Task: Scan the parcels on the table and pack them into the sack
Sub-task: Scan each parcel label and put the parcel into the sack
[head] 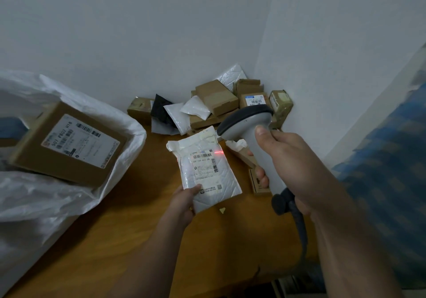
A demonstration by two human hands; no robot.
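My left hand (183, 202) grips the bottom corner of a white padded mailer (205, 171), held up over the wooden table (129, 240). The mailer's label faces me. My right hand (283, 159) holds a grey barcode scanner (247, 122) by its handle, head pointed at the mailer. A red scan line glows at the label's right edge. The white woven sack (69, 196) lies open on the left with a brown cardboard box (69, 143) inside it. A pile of parcels (214, 104) sits in the far corner of the table.
The pile holds several brown boxes, white poly bags and one black bag. A flat brown carton (259, 182) lies under the scanner. The scanner's dark cable (297, 219) trails off the table's right edge. Walls close in behind and to the right. A blue patterned cloth (391, 159) hangs at right.
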